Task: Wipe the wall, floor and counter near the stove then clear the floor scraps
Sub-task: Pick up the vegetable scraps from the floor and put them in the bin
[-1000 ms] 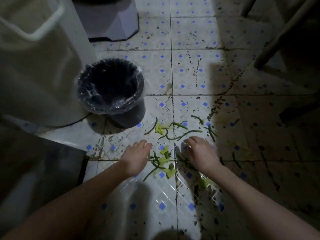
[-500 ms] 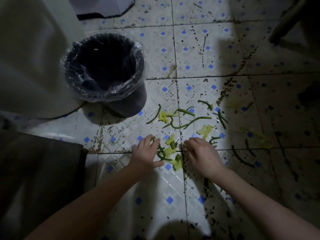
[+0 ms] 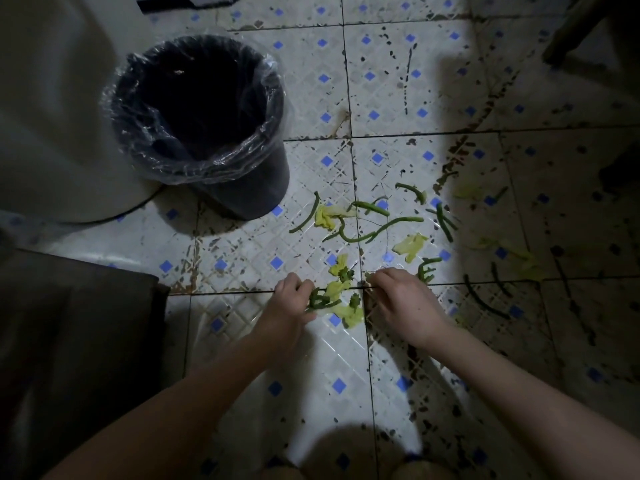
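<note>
Green bean stems and yellow-green leaf scraps (image 3: 367,223) lie scattered on the stained white tile floor (image 3: 263,258) with blue diamonds. A small pile of scraps (image 3: 341,299) sits between my hands. My left hand (image 3: 292,303) curls its fingers round a few green stems at the pile's left side. My right hand (image 3: 405,303) rests knuckles up on the floor at the pile's right edge, fingers bent toward the scraps; what its fingertips hold is hidden. A dark bin (image 3: 201,119) lined with a clear bag stands open at the upper left.
A pale rounded appliance body (image 3: 52,109) fills the left side beside the bin. A dark cabinet corner (image 3: 76,323) juts in at lower left. More stems (image 3: 485,299) lie in shadow at right. Furniture legs (image 3: 568,36) stand at the top right.
My left hand went from flat beside the pile to curling round green stems. The right hand stayed at the pile's right edge. The view moved closer to the bin.
</note>
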A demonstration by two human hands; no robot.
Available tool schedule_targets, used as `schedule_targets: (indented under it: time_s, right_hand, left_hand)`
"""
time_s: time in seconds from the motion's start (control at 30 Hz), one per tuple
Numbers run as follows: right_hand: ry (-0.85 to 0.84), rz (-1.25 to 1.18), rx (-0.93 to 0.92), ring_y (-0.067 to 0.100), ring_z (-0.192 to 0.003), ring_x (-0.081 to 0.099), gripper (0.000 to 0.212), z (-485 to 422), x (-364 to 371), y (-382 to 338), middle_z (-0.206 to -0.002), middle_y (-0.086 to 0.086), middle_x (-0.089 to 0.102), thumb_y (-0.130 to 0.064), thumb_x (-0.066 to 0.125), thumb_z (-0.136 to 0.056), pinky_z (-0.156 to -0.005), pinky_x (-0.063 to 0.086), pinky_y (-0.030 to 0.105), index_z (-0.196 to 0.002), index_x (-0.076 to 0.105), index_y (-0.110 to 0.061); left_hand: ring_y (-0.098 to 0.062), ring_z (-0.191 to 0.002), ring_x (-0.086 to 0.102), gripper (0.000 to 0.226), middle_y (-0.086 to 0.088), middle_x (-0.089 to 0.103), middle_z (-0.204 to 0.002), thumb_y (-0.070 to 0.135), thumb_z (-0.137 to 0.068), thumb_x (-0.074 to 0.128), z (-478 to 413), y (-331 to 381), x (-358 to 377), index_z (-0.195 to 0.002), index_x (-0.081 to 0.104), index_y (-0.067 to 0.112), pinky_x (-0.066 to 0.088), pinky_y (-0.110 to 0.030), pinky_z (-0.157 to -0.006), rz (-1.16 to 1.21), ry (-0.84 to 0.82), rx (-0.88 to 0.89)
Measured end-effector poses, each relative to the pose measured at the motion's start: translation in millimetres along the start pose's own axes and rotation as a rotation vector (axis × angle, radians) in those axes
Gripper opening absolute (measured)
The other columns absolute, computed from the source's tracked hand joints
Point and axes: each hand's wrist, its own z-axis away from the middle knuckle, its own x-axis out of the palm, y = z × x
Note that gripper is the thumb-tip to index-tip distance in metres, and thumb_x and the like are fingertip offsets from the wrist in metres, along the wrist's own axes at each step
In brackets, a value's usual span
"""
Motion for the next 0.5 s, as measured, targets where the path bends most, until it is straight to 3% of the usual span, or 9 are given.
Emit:
schedule_targets:
  time_s: [0.13, 0.3, 0.43, 0.5]
  right_hand:
    - [-0.001, -0.012, -0.02, 0.025, -0.097, 0.057, 0.027, -3.4, 1.2, -5.6, -0.106, 0.004, 0.063, -0.012, 0.049, -0.087, -0.081, 0.045, 0.033, -0.111, 0.06, -0.015]
    - [-0.031, 0.0, -0.078, 0.024, -0.099, 0.056, 0.027, -8.3, 6.8, -19.5, -0.107, 0.004, 0.062, -0.014, 0.049, -0.09, -0.084, 0.045, 0.033, -0.115, 0.059, -0.015]
    - [-0.07, 0.003, -0.161, 0.027, -0.1, 0.055, 0.027, -12.8, 9.2, -32.6, -0.108, 0.006, 0.06, -0.017, 0.05, -0.089, -0.086, 0.045, 0.035, -0.115, 0.059, -0.013]
    - [-0.092, -0.002, -0.183, 0.029, -0.113, 0.051, 0.038, -15.7, 13.1, -37.6, -0.124, 0.008, 0.053, -0.02, 0.055, -0.085, -0.096, 0.041, 0.035, -0.123, 0.054, -0.015]
  left_hand:
    - [-0.011, -0.091, 0.042, 0.022, 0.0, 0.042, -0.102, 0.009, -0.088, 0.062, 2.3, -6.9, -3.5, -0.108, 0.054, 0.01, 0.043, -0.021, -0.082, 0.163, -0.003, -0.104]
    - [-0.022, -0.089, 0.047, 0.008, -0.011, 0.047, -0.098, 0.006, -0.093, 0.048, 3.7, -1.7, -8.5, -0.1, 0.052, 0.004, 0.045, -0.037, -0.08, 0.171, -0.129, -0.168]
    - [-0.018, -0.083, 0.044, 0.016, -0.01, 0.047, -0.098, 0.013, -0.099, 0.037, 1.7, 1.3, -13.0, -0.099, 0.05, 0.005, 0.037, -0.03, -0.069, 0.247, -0.154, -0.223]
    - [-0.016, -0.086, 0.042, 0.014, -0.006, 0.044, -0.098, 0.015, -0.1, 0.034, 0.4, 0.5, -14.9, -0.095, 0.047, 0.01, 0.034, -0.025, -0.064, 0.224, -0.121, -0.189]
